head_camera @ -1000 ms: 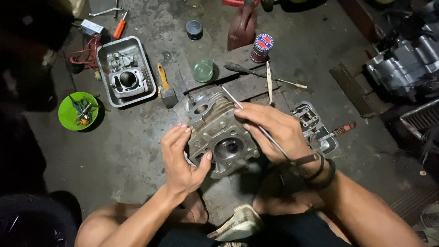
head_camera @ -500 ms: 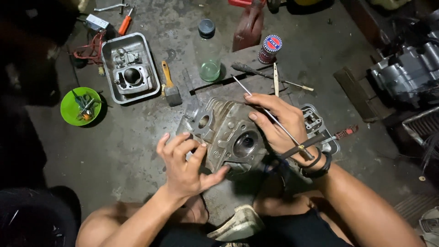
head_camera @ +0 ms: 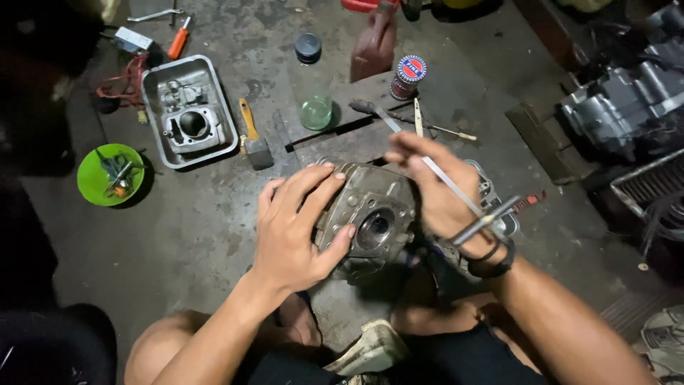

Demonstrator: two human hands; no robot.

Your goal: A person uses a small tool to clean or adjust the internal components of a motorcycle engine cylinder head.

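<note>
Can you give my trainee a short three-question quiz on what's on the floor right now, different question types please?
1. True or false: the left hand rests on the grey engine part.
2. What does the right hand hold? A. a thin metal rod; B. a hammer; C. a rag.
3. Fill in: the brush with the yellow handle lies just right of the metal ____.

Key
1. True: fingers over its top, thumb against its face.
2. A: the rod runs slantwise through the hand.
3. Tray: it holds another engine part, and a green bowl sits off to its lower left.
</note>
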